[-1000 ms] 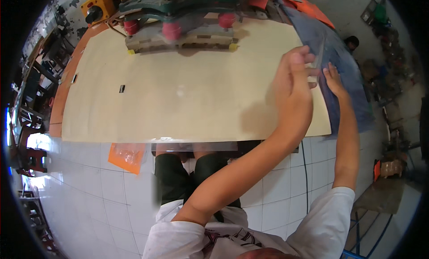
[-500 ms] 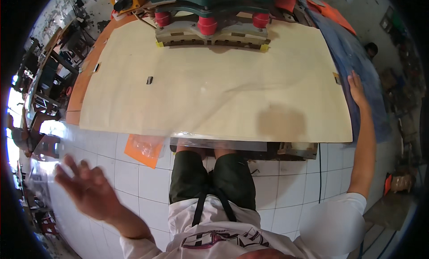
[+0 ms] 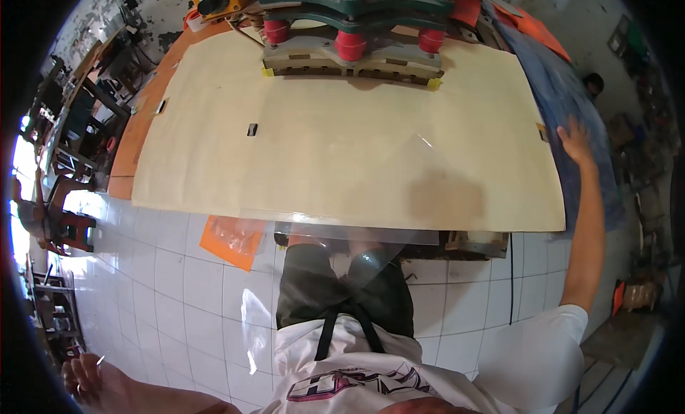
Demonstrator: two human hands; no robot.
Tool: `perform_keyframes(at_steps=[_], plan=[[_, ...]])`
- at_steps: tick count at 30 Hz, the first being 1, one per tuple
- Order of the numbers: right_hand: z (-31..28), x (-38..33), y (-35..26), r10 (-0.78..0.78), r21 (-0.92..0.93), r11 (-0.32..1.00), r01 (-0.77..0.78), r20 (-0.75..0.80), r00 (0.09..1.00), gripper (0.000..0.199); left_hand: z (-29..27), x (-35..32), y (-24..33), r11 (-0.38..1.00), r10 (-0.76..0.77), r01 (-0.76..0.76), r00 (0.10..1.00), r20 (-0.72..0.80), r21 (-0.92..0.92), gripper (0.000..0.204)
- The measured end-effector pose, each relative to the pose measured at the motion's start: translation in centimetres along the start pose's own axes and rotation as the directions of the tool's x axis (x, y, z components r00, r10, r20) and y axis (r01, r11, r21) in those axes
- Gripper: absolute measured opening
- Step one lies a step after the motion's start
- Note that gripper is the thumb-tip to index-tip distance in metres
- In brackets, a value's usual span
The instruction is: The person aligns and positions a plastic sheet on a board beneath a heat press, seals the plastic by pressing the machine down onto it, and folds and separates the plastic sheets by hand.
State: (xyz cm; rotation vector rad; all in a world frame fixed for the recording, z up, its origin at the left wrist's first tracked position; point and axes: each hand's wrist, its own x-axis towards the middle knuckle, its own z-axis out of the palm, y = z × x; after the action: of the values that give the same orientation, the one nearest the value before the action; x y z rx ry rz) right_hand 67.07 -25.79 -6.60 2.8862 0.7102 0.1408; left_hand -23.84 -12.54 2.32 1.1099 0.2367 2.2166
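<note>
Stands at the near long edge of the table [image 3: 178, 114], facing a large pale wooden board [image 3: 342, 150] that covers most of it, long axis running left to right across the view. Reaches out with the right arm almost straight, up along the board's right short edge. Right hand [image 3: 575, 144] open wide, fingers spread, palm down, holding nothing, set just where the board's right edge meets the stack of blue sheets [image 3: 564, 86] beside it; hard to tell which of the two bears the palm. Left hand [image 3: 80, 377] well apart from all this, low at the bottom left over the white-tiled floor [image 3: 178, 300], arm swung back and away from the table, fingers curled inward; cannot tell whether anything is pinched there, though a small glint shows just above the knuckles. Clear plastic film [image 3: 357, 237] draped over the board's near edge, in front of the legs, with a loose sheen trailing down and left over the floor toward the left hand; lies to the left of and below the right hand, so nearer neither by much. At the far edge, a green press with red cylinders [image 3: 349, 43] sitting on the board. Orange bag [image 3: 232, 240] on the floor just under the table's near left.
</note>
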Motion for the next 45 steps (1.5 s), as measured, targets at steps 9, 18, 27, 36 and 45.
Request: perform_keyframes(at_steps=[9,18,27,36,45], plan=[[-6.5,-19.8,-16.1,-0.519,0.365,0.494,0.789,-0.605,0.605,0.038,-3.0,-2.8,-2.7,0.944,-0.299,0.309,0.949,0.103,-0.113,0.014],[-1.8,-35.5,-23.0,-0.670,0.407,-0.107,0.907,-0.703,0.237,0.032,-2.2,-8.7,-8.9,0.922,-0.178,0.204,0.978,-0.108,0.329,0.013],[3.1,-46.6,-29.7,-0.751,0.971,-0.179,0.155,-0.237,0.616,0.037,7.0,-21.3,-17.8,0.515,-0.780,0.147,0.488,0.391,0.844,0.012],[0.4,-42.0,-25.8,-0.505,0.972,-0.184,0.148,-0.223,0.833,0.023,11.0,-21.4,-18.9,0.471,-0.875,0.616,0.234,0.424,0.631,0.024],[-5.6,-36.4,-21.9,-0.346,0.749,0.438,0.497,-0.370,0.862,0.006,14.0,-18.5,-20.6,0.778,-0.629,0.303,0.348,0.696,0.551,0.079]])
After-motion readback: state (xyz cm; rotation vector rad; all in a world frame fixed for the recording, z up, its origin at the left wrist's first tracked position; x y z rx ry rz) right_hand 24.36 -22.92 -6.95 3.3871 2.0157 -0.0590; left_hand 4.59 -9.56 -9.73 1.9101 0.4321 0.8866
